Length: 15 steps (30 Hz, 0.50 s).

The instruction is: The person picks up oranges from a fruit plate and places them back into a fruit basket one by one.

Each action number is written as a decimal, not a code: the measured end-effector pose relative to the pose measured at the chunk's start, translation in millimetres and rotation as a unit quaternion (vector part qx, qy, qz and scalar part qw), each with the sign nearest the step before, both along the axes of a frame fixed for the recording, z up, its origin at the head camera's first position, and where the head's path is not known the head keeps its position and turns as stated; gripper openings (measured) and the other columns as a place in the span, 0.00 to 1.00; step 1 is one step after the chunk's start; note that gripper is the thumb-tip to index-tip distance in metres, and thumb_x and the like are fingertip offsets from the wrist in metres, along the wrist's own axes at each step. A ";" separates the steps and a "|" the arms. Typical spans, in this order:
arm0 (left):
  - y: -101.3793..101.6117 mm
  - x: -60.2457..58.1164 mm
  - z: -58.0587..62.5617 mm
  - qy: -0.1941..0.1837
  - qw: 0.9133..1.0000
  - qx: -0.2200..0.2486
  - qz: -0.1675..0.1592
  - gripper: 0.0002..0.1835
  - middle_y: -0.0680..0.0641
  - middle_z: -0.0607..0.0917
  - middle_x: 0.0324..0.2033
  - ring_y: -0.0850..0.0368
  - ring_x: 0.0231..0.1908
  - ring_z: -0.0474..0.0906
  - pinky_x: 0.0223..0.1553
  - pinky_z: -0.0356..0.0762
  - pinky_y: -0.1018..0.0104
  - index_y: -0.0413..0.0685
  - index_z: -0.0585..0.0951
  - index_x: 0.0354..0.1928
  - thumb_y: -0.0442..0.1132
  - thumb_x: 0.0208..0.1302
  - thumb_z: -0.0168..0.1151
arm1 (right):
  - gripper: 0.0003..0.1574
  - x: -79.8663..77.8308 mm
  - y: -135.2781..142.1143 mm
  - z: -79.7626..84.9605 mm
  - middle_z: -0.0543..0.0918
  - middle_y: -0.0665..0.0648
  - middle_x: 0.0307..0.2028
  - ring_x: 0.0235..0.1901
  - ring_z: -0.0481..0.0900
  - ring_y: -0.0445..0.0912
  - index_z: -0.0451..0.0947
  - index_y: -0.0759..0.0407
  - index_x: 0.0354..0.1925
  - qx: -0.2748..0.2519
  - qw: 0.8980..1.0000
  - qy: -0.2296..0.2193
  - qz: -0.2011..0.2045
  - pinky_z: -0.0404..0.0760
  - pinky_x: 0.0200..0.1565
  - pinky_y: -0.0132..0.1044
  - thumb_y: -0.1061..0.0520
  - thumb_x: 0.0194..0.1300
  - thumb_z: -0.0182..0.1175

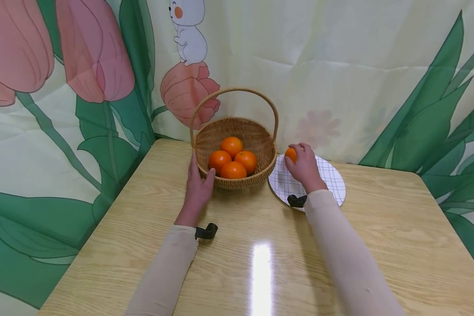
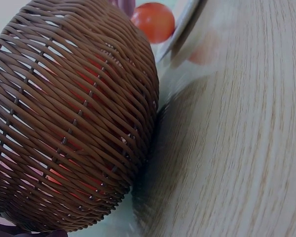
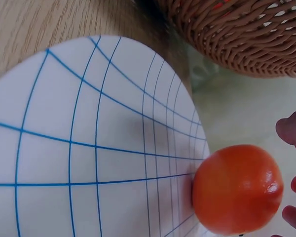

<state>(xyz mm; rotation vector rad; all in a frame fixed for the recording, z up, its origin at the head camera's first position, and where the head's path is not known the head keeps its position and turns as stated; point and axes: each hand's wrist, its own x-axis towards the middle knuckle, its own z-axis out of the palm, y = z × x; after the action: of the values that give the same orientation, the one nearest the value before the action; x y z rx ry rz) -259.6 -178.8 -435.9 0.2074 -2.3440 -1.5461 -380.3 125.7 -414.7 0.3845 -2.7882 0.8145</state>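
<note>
Several oranges (image 1: 232, 170) lie in a wicker basket (image 1: 245, 182) with a tall arched handle. At the basket's left side, my left hand (image 1: 199, 186) touches the wicker, its fingers extended along the outside and its thumb by the front rim. A single orange (image 3: 237, 190) sits at the far-left edge of a white plate with a blue grid (image 3: 118, 123). My right hand (image 1: 303, 166) is over this orange; in the right wrist view its fingertips (image 3: 292, 129) stand a little apart from the fruit.
Everything stands on a light wooden table (image 1: 237, 228). The basket is close to the plate's left side. Behind both hangs a curtain (image 1: 339, 79) printed with tulips, leaves and a white animal.
</note>
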 end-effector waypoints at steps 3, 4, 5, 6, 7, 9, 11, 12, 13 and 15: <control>0.4 -0.2 -1.0 -0.002 1.000 0.002 -0.001 0.43 0.47 0.45 0.77 0.41 0.74 0.48 0.68 0.57 0.41 0.67 0.36 0.77 0.52 0.70 0.51 | 0.29 -3.8 1.9 -4.2 0.58 0.71 0.68 0.65 0.60 0.68 0.67 0.62 0.64 0.006 1.000 -0.010 -0.005 0.67 0.63 0.62 0.54 0.68 0.54; 0.5 -0.2 -1.2 -0.004 1.000 0.003 -0.001 0.43 0.47 0.45 0.77 0.41 0.74 0.48 0.69 0.57 0.41 0.68 0.36 0.77 0.52 0.70 0.51 | 0.29 -5.1 2.4 -5.5 0.58 0.71 0.69 0.65 0.59 0.68 0.67 0.61 0.64 0.009 1.000 -0.012 -0.006 0.66 0.64 0.62 0.54 0.67 0.55; 0.6 -0.3 -1.4 -0.005 1.000 0.005 -0.002 0.43 0.47 0.45 0.77 0.41 0.74 0.48 0.69 0.57 0.41 0.68 0.37 0.77 0.52 0.70 0.51 | 0.30 -6.5 2.9 -6.7 0.57 0.71 0.69 0.66 0.59 0.68 0.67 0.61 0.65 0.010 1.000 -0.015 -0.006 0.66 0.64 0.62 0.54 0.67 0.55; 0.6 -0.3 -1.6 -0.004 1.000 0.005 -0.003 0.43 0.47 0.45 0.77 0.41 0.74 0.48 0.69 0.57 0.41 0.67 0.37 0.77 0.52 0.70 0.51 | 0.30 -7.6 3.3 -7.6 0.56 0.71 0.69 0.66 0.58 0.68 0.66 0.60 0.65 0.014 1.000 -0.018 -0.006 0.66 0.64 0.62 0.54 0.67 0.55; 0.7 -0.3 -1.5 -0.005 1.000 0.007 -0.003 0.43 0.47 0.45 0.77 0.41 0.74 0.47 0.69 0.57 0.41 0.67 0.37 0.77 0.53 0.70 0.51 | 0.31 -8.5 3.5 -8.3 0.55 0.72 0.70 0.67 0.57 0.68 0.66 0.60 0.66 0.017 1.000 -0.021 -0.005 0.66 0.64 0.62 0.54 0.67 0.56; 0.7 0.2 -1.2 -0.006 1.000 0.006 -0.003 0.43 0.47 0.45 0.77 0.41 0.74 0.47 0.69 0.57 0.41 0.67 0.36 0.77 0.53 0.70 0.51 | 0.33 -10.0 3.7 -9.4 0.53 0.72 0.71 0.68 0.55 0.68 0.64 0.58 0.67 0.024 0.999 -0.031 -0.004 0.66 0.64 0.62 0.54 0.66 0.56; 0.7 0.6 -0.7 -0.007 1.000 0.006 -0.001 0.43 0.47 0.45 0.77 0.42 0.75 0.47 0.70 0.56 0.42 0.67 0.37 0.77 0.53 0.70 0.51 | 0.34 -11.1 3.6 -10.4 0.51 0.72 0.71 0.68 0.54 0.68 0.63 0.57 0.68 0.027 0.999 -0.043 -0.004 0.67 0.63 0.63 0.54 0.66 0.56; 0.7 0.8 -0.5 -0.007 1.000 0.006 -0.001 0.43 0.47 0.45 0.77 0.42 0.75 0.47 0.70 0.55 0.42 0.66 0.37 0.77 0.53 0.70 0.51 | 0.34 -11.5 3.4 -11.0 0.50 0.72 0.72 0.68 0.54 0.68 0.62 0.57 0.69 0.028 0.998 -0.049 -0.005 0.68 0.62 0.63 0.54 0.66 0.56; 0.8 0.9 -0.1 -0.007 1.000 0.008 0.001 0.43 0.47 0.45 0.77 0.43 0.75 0.47 0.70 0.55 0.42 0.66 0.37 0.77 0.52 0.70 0.51 | 0.35 -12.0 3.4 -11.6 0.49 0.72 0.72 0.68 0.54 0.68 0.62 0.57 0.69 0.028 0.998 -0.054 -0.005 0.68 0.62 0.63 0.54 0.66 0.57; 0.4 1.1 0.4 -0.008 1.000 0.005 0.002 0.43 0.47 0.45 0.77 0.42 0.75 0.47 0.70 0.55 0.42 0.66 0.37 0.77 0.52 0.70 0.52 | 0.35 -13.1 3.4 -13.3 0.49 0.72 0.72 0.67 0.55 0.69 0.62 0.57 0.69 0.022 0.998 -0.061 -0.008 0.68 0.62 0.63 0.56 0.65 0.58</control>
<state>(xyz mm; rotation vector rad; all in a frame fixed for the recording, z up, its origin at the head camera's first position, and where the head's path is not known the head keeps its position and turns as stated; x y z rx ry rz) -258.5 -178.4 -435.5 0.2280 -2.3465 -1.5613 -393.5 129.1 -428.0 0.3295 -2.9230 0.8002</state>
